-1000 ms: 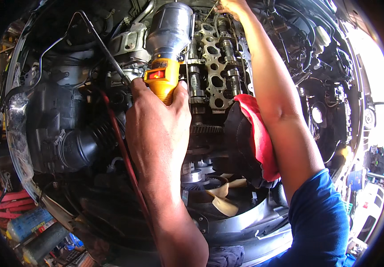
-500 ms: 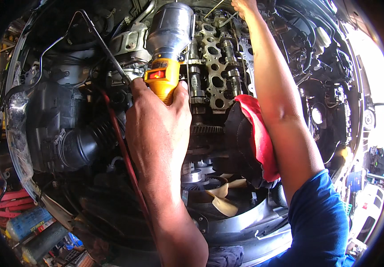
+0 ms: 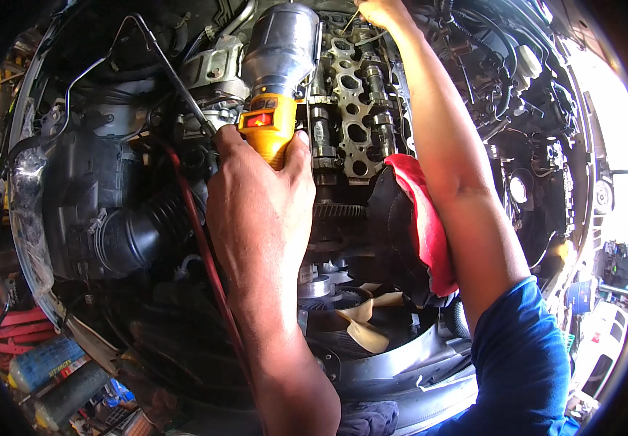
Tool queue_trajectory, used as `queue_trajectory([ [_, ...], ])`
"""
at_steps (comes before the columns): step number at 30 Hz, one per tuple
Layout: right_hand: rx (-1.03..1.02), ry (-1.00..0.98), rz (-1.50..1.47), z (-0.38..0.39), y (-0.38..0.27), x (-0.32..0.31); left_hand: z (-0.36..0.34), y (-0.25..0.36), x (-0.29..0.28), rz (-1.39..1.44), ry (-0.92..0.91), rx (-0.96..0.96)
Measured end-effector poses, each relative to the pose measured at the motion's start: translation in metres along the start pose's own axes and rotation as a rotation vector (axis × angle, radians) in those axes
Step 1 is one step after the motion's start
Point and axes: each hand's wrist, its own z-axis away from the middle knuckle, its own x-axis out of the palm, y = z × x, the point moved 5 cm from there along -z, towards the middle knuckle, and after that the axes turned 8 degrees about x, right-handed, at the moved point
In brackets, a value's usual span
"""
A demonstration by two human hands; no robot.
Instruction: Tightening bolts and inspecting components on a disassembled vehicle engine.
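Note:
My left hand is closed round a yellow handheld work lamp with a red switch and a shiny metal housing; a metal rod runs to beside my thumb and fingers. My right hand is closed on a thin brass-coloured rod at the top, over the far end of the exposed cylinder head, with its camshafts and holed gasket face. My right forearm lies alongside a red and black pad; whether they touch is unclear.
Around them are a black air intake hose, a red hose, a fan below, and hoses and wiring at right. The car's body edge curves at left, with gas cylinders and a red metal object beyond.
My right hand shifted slightly right half a second ago and has since moved back left with the thin rod. My left hand and the lamp have shifted very slightly right.

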Motion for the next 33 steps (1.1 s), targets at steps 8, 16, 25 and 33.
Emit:
queue_trajectory([
  [8, 0.251, -0.324, -0.512, 0.01, -0.03, -0.028, 0.0, -0.002, 0.001, 0.046, 0.015, -0.011],
  [16, 0.277, -0.374, -0.622, 0.024, -0.03, -0.049, 0.0, 0.002, 0.002, 0.014, 0.001, 0.047],
  [25, 0.219, -0.319, -0.606, 0.02, -0.033, -0.047, 0.001, 0.002, 0.0, 0.001, 0.019, 0.055],
  [33, 0.314, -0.463, -0.693, 0.028, -0.033, -0.059, 0.0, 0.0, 0.001, -0.001, -0.001, 0.045],
])
